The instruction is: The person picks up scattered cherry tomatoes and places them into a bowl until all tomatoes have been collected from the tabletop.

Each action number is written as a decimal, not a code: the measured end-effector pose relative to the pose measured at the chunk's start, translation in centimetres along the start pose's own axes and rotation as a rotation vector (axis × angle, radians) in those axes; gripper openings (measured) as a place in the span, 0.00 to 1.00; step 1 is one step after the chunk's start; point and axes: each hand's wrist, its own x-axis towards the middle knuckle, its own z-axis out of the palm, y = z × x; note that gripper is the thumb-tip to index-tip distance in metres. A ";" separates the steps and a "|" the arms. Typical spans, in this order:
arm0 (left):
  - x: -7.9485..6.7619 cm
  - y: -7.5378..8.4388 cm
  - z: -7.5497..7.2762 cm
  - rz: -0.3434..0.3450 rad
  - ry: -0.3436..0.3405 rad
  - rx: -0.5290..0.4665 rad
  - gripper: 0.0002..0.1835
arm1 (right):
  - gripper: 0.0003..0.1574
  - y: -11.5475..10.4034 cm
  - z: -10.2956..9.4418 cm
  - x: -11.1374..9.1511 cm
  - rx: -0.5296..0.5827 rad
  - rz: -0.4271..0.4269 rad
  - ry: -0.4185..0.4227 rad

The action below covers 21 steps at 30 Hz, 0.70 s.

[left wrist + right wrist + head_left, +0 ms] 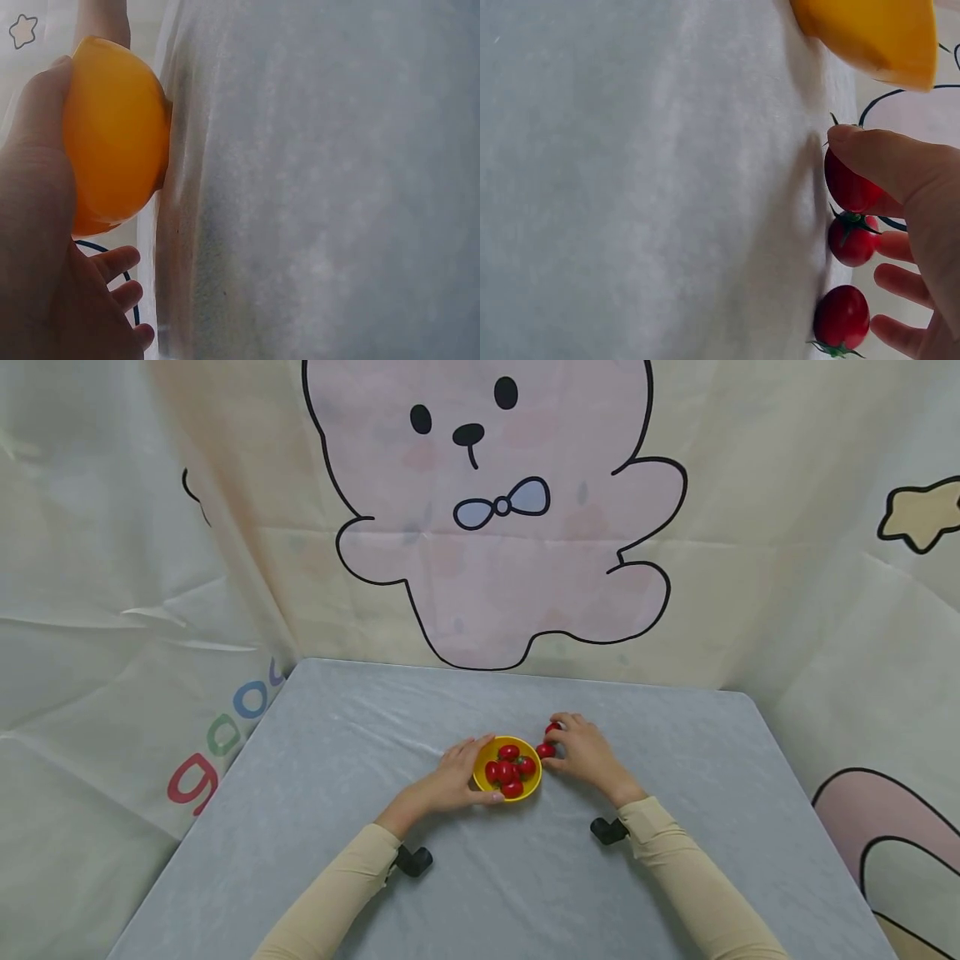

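Note:
A yellow bowl [488, 754] holding several red cherry tomatoes [508, 772] stands on the table. My left hand [444, 783] holds it from the left, thumb at the near side and fingers along the rim; the left wrist view shows the bowl's outer wall [120, 135] and the other fingers spread. To the right of the bowl, my right hand [588, 756] pinches a cherry tomato [849, 184] between thumb and forefinger. Beyond it lie another cherry tomato [853, 241] with a green stem and one more [841, 318], close to the other fingertips.
A grey-blue cloth [337, 735] covers the table. Printed curtains [570, 577] hang behind it and at both sides. Black wrist mounts [412, 862] stick out from the sleeves [690, 877].

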 end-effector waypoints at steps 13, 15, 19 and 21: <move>-0.1 0.1 0.0 0.002 0.003 0.010 0.58 | 0.23 0.3 -2.0 0.1 0.037 0.009 0.030; -0.1 0.1 0.0 0.003 0.003 0.011 0.57 | 0.22 0.2 -2.3 0.1 0.045 0.007 0.037; -0.1 0.1 0.0 0.007 0.006 0.008 0.57 | 0.20 -0.1 -3.0 0.1 0.047 -0.002 0.043; -0.1 0.1 0.0 0.010 0.008 0.006 0.57 | 0.19 -0.3 -3.3 0.1 0.042 -0.003 0.041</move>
